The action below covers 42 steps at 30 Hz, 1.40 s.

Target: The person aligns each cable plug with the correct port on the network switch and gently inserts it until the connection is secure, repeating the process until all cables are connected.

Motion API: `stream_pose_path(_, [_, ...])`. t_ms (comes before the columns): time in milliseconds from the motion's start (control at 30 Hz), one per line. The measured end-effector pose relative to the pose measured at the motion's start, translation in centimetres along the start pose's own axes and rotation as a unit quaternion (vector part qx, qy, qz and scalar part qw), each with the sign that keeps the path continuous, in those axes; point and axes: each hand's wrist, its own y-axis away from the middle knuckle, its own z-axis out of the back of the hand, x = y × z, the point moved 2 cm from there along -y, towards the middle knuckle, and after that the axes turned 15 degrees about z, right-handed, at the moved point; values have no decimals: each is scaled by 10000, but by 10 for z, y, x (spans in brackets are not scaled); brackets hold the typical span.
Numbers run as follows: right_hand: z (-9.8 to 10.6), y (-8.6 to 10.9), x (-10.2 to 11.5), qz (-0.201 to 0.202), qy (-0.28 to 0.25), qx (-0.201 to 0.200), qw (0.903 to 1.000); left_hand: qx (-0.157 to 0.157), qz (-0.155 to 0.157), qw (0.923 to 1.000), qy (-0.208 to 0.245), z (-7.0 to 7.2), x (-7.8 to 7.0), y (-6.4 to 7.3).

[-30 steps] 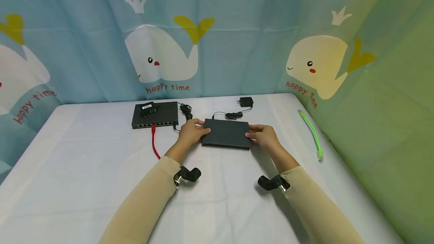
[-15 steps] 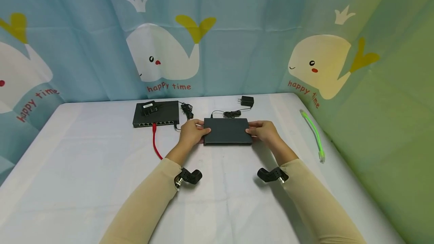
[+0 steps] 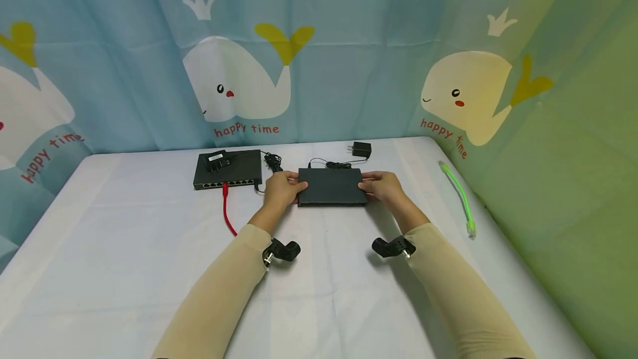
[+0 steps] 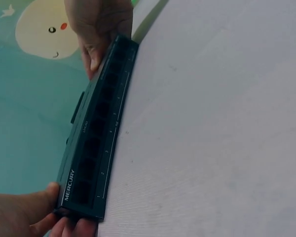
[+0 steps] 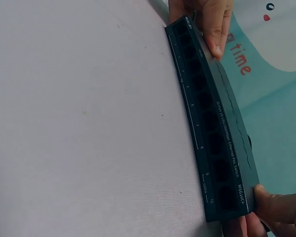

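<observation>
A black Ethernet switch (image 3: 332,186) with a row of ports along its near edge is held between my two hands. My left hand (image 3: 281,188) grips its left end, thumb on top and fingers underneath. The right end is held the same way by my right hand (image 3: 386,186). In the left wrist view, the front of the switch (image 4: 101,128) reads MERCURY, and its ports have nothing plugged in. The right wrist view shows the numbered port row of the switch (image 5: 207,108) close over the white cloth. A thin black cord runs behind it.
A second black switch (image 3: 249,165) lies at back left, with a power adapter (image 3: 217,160) on top and a red network cable (image 3: 226,209) plugged in. Behind the held switch sits another power adapter (image 3: 361,149). A green network cable (image 3: 459,195) lies right. A whale-print curtain (image 3: 359,71) borders the table.
Both hands have shifted the switch a little farther back on the table, closer to the coiled cord behind it. Its near edge now lies straighter than a second ago.
</observation>
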Motion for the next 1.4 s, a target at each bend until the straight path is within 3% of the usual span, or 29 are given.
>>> stream_pose_path(567, [0,-19,0,-231,-47,-231,9995,-259,233,9993,146,-5,-8,-9])
stream_pose_path(767, [-2,-22,3,-238,-17,-258,9994,-184,237,9990,321,-6,-6,-14])
stream_pose_path(1000, [3,-28,5,-174,-212,104,9996,-198,216,9989,369,-3,-4,-15])
stream_pose_path(1100, [19,-31,5,-166,-593,351,9975,-136,234,9990,362,-4,-2,-13])
stream_pose_path(1200, [50,-34,6,-136,-890,348,9953,-89,230,9991,358,-6,-1,-10])
stream_pose_path(1300, [90,-35,8,-4,-757,178,9970,-84,234,9991,354,-8,-1,-7])
stream_pose_path(1400, [132,-36,3,210,-207,-95,9995,-34,217,9991,354,-10,-1,-7])
